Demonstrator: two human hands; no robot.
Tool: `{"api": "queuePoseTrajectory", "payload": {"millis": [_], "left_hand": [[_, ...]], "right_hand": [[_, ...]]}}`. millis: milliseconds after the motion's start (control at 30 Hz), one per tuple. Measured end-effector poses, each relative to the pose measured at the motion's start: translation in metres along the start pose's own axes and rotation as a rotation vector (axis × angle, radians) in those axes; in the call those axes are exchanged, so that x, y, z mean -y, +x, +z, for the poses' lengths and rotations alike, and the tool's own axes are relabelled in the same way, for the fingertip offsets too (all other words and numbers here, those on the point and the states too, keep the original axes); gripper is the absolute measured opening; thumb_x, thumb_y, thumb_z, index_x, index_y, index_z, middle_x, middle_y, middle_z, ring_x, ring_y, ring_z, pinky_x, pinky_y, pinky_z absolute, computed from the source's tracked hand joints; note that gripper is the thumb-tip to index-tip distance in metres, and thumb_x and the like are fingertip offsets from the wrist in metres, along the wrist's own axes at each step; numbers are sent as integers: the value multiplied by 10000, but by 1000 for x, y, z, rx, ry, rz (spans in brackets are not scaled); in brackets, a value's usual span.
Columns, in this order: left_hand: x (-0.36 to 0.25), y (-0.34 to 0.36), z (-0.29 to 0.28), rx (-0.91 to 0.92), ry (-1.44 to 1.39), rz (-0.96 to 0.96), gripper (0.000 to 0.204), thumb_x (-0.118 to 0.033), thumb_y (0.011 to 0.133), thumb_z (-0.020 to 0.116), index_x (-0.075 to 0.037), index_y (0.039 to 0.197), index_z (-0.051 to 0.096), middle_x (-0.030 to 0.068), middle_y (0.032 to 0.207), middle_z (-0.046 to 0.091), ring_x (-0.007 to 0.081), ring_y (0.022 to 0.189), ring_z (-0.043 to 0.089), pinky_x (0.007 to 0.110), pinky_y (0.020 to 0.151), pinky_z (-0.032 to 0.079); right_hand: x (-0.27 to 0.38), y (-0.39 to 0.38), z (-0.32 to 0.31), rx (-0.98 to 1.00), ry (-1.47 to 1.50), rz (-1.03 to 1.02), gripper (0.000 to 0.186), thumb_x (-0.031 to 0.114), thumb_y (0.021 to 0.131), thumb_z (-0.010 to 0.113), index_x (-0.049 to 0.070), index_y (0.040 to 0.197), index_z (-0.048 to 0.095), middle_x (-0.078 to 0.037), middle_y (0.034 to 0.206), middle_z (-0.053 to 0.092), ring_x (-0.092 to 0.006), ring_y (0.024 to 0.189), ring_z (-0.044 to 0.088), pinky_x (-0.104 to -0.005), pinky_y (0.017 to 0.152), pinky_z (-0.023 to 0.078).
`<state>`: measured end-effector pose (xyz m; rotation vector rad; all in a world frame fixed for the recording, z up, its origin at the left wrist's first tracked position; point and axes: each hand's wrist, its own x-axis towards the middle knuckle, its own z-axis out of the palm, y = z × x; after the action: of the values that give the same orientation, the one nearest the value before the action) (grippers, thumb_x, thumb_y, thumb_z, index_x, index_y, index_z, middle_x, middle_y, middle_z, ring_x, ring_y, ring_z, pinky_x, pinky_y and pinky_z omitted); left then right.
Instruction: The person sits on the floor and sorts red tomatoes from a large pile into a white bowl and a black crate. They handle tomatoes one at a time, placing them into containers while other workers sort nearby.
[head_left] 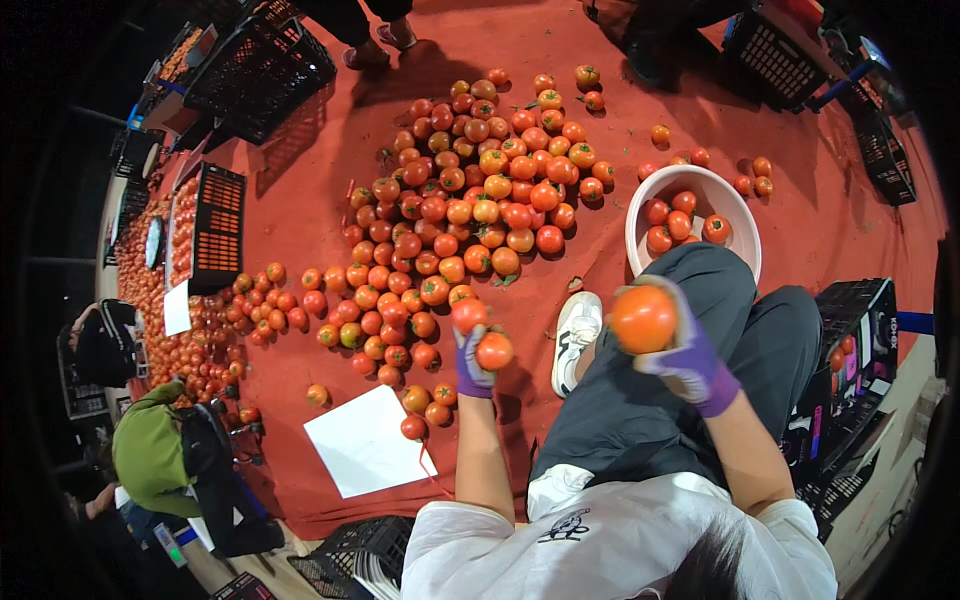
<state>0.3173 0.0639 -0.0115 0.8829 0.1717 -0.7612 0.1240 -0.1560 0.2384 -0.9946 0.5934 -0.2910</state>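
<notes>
My right hand [690,366], in a purple and grey work glove, is closed around a large orange-red tomato [643,320] above my right knee. In a matching glove, my left hand [472,368] grips another tomato [494,351]. A second tomato [470,315] shows right at its fingertips; I cannot tell whether the hand holds it too. Beyond my hands a broad heap of tomatoes [440,210] spreads over the red floor covering [330,130]. A pale round basin [749,235] with several tomatoes inside stands past my right knee, which hides part of its rim.
Black plastic crates stand at the left [219,230], far left [260,80] and right [850,310]. A white sheet [365,440] lies beside my left forearm. More tomatoes [185,330] cover the left side, near a person in green [155,450]. Other people's feet [380,45] show at the far edge.
</notes>
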Motion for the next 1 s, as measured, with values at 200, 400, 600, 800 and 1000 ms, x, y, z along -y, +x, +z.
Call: {"api": "queuePoseTrajectory", "payload": {"millis": [200, 400, 600, 800, 1000], "left_hand": [[-44, -61, 184, 555, -279, -213, 708, -396, 879, 634, -95, 1443, 329, 174, 1259, 554, 261, 859, 603, 452, 754, 530], [-10, -62, 297, 690, -299, -336, 787, -587, 871, 578, -117, 1448, 324, 219, 1334, 489, 307, 847, 643, 485, 743, 543], [38, -82, 395, 712, -187, -604, 788, -629, 880, 532, -6, 1353, 431, 211, 1240, 565, 329, 905, 656, 486, 726, 543], [84, -107, 469, 650, 104, -405, 746, -620, 901, 507, 15, 1292, 477, 149, 1109, 626, 276, 902, 651, 396, 810, 554], [136, -138, 525, 762, 228, -218, 775, -651, 874, 523, 12, 1275, 501, 140, 1171, 589, 269, 1116, 550, 432, 1032, 409]], "right_hand": [[69, -89, -116, -132, 368, -246, 914, 277, 731, 822, 104, 1452, 288, -195, 1383, 434, -350, 1226, 509, -376, 931, 513], [104, -175, -256, -432, 181, -507, 647, 345, 909, 626, 90, 1434, 347, -145, 1292, 518, -287, 1145, 567, -381, 974, 465], [139, -123, -293, -561, -523, -373, 614, 296, 856, 686, 44, 1367, 460, -119, 1284, 509, -190, 1198, 494, -334, 1028, 384], [144, -95, -256, -268, -787, -659, 635, 359, 820, 720, 55, 1336, 508, -187, 1323, 515, -346, 1216, 516, -408, 1033, 393], [140, -119, -248, -260, -261, -545, 797, 254, 735, 824, 22, 1387, 427, -154, 1363, 488, -240, 1276, 466, -368, 1054, 374]]}}
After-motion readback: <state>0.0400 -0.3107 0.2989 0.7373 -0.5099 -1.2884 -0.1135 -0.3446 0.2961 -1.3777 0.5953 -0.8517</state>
